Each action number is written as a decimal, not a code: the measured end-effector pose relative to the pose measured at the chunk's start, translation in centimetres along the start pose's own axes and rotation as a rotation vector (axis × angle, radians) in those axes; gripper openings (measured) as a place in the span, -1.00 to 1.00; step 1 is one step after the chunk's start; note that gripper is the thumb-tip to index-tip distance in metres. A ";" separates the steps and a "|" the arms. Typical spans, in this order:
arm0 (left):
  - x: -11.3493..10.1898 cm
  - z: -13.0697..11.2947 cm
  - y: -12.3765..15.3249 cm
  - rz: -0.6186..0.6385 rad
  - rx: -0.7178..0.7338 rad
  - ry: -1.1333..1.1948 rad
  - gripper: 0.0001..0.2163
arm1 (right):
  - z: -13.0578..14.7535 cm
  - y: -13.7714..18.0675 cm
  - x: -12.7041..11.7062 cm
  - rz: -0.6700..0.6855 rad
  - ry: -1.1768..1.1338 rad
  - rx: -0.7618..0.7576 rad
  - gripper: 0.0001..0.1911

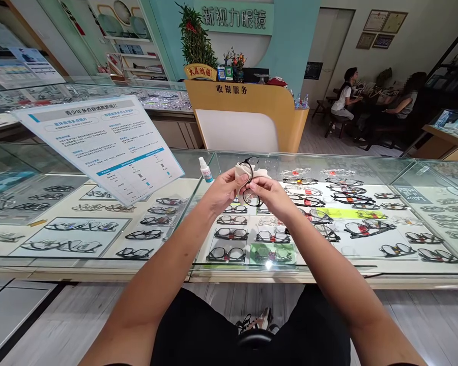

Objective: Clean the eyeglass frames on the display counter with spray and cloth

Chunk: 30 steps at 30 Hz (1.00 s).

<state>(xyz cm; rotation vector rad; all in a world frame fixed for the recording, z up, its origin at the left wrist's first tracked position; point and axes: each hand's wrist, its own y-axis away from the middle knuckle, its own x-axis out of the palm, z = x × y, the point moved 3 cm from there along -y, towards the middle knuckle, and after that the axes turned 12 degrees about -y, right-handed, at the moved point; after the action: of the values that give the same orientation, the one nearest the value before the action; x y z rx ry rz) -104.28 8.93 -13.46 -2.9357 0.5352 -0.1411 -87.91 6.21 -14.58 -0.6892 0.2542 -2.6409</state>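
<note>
Above the glass counter, my left hand (229, 185) is closed around a pale cloth (260, 173) and one lens of a pair of dark-rimmed eyeglasses (252, 198). My right hand (269, 193) pinches the same eyeglasses near the middle of the frame, and its fingers also touch the cloth. The glasses are turned on end, one rim hanging below the hands and a temple arm sticking up behind them. Just left of my hands, a small white spray bottle (205, 170) stands on the glass. How the fingertips press on the lens is partly hidden.
Rows of eyeglass frames (232, 234) lie inside the glass display counter (209, 272). A laminated printed sheet (110, 142) stands at the left on the counter. Beyond is a yellow reception desk (248, 101). Two people (345, 99) sit at the back right.
</note>
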 end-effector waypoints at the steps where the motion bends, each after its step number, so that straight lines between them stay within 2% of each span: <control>1: 0.0 0.2 0.0 0.004 -0.007 -0.006 -0.42 | 0.0 0.0 0.0 -0.004 0.008 -0.002 -0.44; 6: 0.0 0.5 -0.1 0.021 -0.016 0.008 -0.43 | 0.2 0.0 0.0 0.002 0.014 -0.007 -0.43; 12: 0.4 -0.5 0.1 0.041 0.044 0.069 -0.47 | -0.2 -0.2 -0.2 -0.005 -0.020 0.029 -0.40; 21: 0.7 -1.1 0.6 0.036 0.092 -0.015 -0.45 | 0.0 0.0 0.1 0.041 -0.157 0.137 -0.41; 30: 0.9 -0.7 0.4 -0.003 0.067 0.012 -0.33 | -0.1 -0.1 -0.1 0.048 -0.153 0.125 -0.42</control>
<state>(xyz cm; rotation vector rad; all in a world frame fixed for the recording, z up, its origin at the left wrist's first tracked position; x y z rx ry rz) -103.64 8.13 -12.77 -2.8727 0.5179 -0.1737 -87.91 6.35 -14.64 -0.8276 0.0611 -2.5183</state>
